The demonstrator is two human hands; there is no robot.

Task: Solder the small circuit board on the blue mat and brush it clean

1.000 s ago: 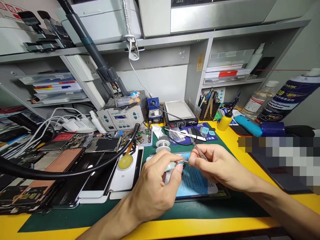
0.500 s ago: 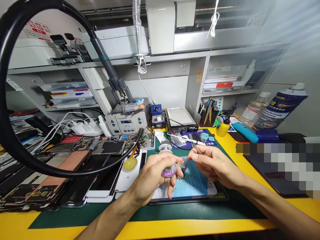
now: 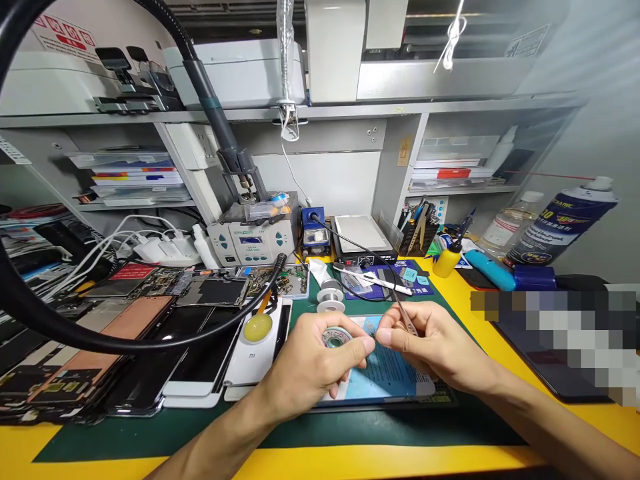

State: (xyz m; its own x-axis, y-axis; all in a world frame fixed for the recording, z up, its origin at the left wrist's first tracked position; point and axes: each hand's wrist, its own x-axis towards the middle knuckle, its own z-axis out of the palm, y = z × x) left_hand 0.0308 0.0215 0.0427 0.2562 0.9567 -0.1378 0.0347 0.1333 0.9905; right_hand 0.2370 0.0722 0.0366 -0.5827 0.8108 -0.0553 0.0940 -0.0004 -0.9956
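My left hand (image 3: 325, 353) is closed around a small round spool (image 3: 337, 336) with a green centre, its thumb and forefinger pinched together at the tips. Opposite it, my right hand (image 3: 425, 337) is closed with metal tweezers (image 3: 404, 315) lying through its fingers, points away from me. Its thumb and forefinger meet close to the left fingertips; whatever is between them is too small to make out. Beneath both hands lies a flat panel with a light blue printed sheet (image 3: 390, 370), partly covered by them. Just beyond the left hand stands a spool of silvery wire (image 3: 331, 296).
A black flexible tube (image 3: 150, 345) loops across the left side, over several phones and phone parts (image 3: 200, 353). A grey rework station (image 3: 253, 240) stands behind. At right are a yellow bottle (image 3: 447, 259), a spray can (image 3: 563, 223) and a dark flat slab (image 3: 540, 353).
My left thumb has come forward against the forefinger, and the spool now shows a green centre instead of its purple rim. The tweezers in my right hand show more clearly. The view has shifted slightly.
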